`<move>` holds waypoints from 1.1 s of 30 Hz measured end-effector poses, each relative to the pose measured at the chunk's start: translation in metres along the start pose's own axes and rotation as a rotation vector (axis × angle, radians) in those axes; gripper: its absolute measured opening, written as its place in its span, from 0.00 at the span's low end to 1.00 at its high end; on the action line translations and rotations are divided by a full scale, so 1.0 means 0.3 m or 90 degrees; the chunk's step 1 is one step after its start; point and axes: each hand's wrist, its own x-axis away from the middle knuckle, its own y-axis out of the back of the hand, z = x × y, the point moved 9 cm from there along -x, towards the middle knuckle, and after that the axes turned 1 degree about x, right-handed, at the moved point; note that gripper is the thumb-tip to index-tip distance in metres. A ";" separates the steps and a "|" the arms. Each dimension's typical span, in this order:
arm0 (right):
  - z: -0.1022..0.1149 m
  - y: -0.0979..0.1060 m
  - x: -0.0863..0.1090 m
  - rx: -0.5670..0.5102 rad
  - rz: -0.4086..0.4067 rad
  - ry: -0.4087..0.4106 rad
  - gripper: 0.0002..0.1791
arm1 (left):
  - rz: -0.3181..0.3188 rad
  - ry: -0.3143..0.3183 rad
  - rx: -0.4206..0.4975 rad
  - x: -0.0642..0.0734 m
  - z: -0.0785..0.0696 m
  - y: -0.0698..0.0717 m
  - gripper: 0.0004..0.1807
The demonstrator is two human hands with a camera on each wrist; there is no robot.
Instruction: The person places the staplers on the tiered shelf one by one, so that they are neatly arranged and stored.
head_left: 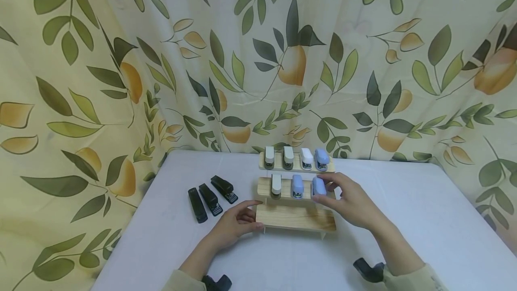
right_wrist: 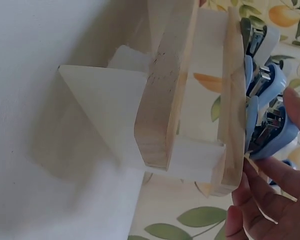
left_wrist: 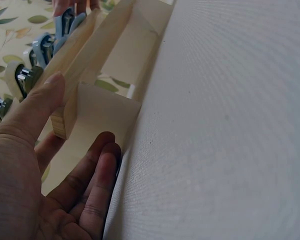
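My right hand [head_left: 355,199] pinches a blue stapler [head_left: 319,187] between thumb and fingers at the right end of the middle step of a three-step wooden stand. In the right wrist view this stapler [right_wrist: 282,137] sits at the board's edge. My left hand [head_left: 235,226] grips the left end of the bare lowest board [head_left: 296,218], its thumb on the wood in the left wrist view. Beside the held stapler stand another blue stapler [head_left: 297,185] and a pale grey one [head_left: 276,184]. The top step carries two pale grey staplers [head_left: 288,156], a white one [head_left: 306,157] and a blue one [head_left: 322,157].
Three black staplers [head_left: 210,199] lie on the white tabletop [head_left: 137,255], left of the stand. White triangular supports [right_wrist: 107,102] hold up the boards. A leaf-and-fruit patterned curtain [head_left: 242,102] hangs behind the table.
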 end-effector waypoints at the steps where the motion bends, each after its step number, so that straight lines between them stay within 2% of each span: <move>1: 0.000 -0.003 -0.001 -0.001 0.001 0.002 0.32 | 0.000 0.000 0.000 0.000 0.000 0.000 0.31; 10: 0.002 -0.018 -0.006 -0.006 -0.010 0.017 0.32 | 0.001 0.003 0.000 -0.001 0.004 -0.001 0.31; 19: -0.012 -0.035 -0.002 -0.010 -0.026 -0.012 0.33 | 0.001 0.003 0.008 0.000 0.003 0.000 0.31; 33: -0.028 -0.048 0.013 -0.032 -0.084 -0.041 0.35 | 0.004 0.005 0.007 -0.004 0.002 -0.002 0.32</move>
